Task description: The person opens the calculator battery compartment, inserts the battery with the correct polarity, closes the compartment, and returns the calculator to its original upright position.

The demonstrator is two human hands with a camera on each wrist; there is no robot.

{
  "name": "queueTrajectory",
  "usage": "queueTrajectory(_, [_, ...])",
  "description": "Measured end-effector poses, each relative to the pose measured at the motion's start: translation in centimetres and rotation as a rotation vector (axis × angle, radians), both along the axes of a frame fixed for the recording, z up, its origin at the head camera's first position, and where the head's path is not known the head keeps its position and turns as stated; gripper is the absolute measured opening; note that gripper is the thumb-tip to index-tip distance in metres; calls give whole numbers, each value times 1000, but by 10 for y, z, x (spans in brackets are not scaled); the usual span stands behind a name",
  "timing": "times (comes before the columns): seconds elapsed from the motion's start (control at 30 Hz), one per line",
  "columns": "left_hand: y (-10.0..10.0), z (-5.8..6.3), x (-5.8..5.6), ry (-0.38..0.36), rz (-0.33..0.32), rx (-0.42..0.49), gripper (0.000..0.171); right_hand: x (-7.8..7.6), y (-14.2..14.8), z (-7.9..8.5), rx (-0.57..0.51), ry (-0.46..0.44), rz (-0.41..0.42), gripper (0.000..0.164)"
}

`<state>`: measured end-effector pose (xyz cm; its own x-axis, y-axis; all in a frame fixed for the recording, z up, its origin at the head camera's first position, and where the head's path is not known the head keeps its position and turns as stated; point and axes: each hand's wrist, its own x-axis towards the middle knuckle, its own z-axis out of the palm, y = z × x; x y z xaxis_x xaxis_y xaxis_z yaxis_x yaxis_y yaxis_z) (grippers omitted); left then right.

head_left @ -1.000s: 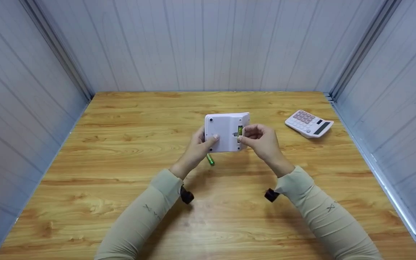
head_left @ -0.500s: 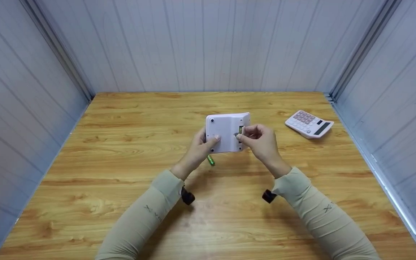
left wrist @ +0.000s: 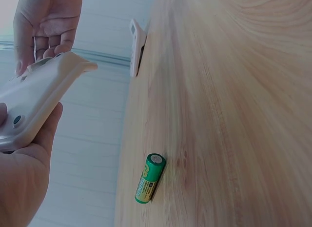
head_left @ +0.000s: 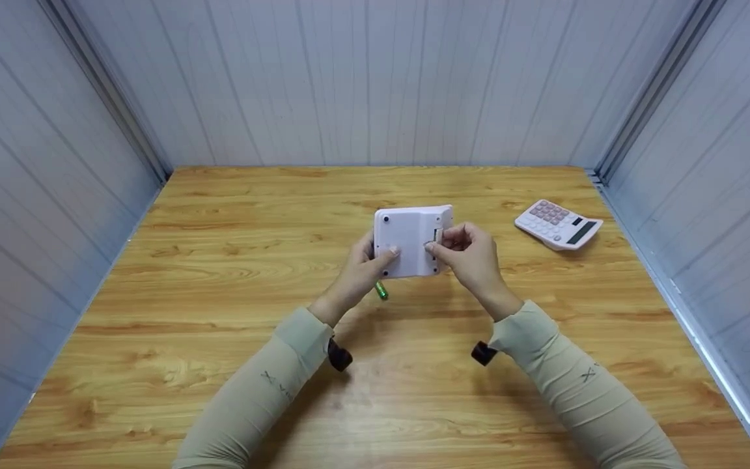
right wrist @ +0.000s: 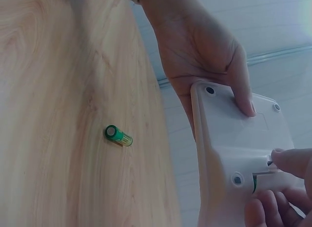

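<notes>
My left hand (head_left: 357, 275) grips a white calculator (head_left: 407, 242) by one side, its thumb flat on the back, which faces me. At the other end, my right hand (head_left: 476, 262) pinches a small white battery cover (right wrist: 279, 180) over the compartment. In the right wrist view, a sliver of green battery (right wrist: 254, 183) shows at the cover's edge, and the right thumb (right wrist: 292, 161) presses near the cover's latch. A loose green battery (left wrist: 150, 178) lies on the table below the calculator; in the head view the calculator partly hides it.
A second calculator (head_left: 558, 224), white with pinkish keys, lies face up at the right rear of the wooden table (head_left: 219, 273). Pale panel walls (head_left: 375, 85) enclose the back and both sides. A black wrist camera (head_left: 339, 355) hangs under the left sleeve.
The battery cover has moved over the compartment, hiding most of the green battery that showed there a second ago. The held calculator has shifted slightly right and toward me.
</notes>
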<state>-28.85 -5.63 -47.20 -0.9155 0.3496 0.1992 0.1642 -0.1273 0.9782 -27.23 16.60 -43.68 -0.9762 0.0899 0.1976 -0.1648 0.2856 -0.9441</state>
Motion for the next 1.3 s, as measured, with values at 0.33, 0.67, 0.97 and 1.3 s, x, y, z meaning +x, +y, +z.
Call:
queueTrajectory(0.33, [0,1,-1,-3,-14,-11,51,-1,2,-1,7,32,47,20])
queueTrajectory(0.67, [-4,5,0,-24,-21,53,50,-4,11,1,26,14,43,30])
queueTrajectory(0.97, [-5,4,1,-48,-30,68,54,-10,20,-1,48,-129,82,64])
queueTrajectory(1.3, [-4,4,1,-41,-25,42,53,-10,20,-2,62,-129,83,57])
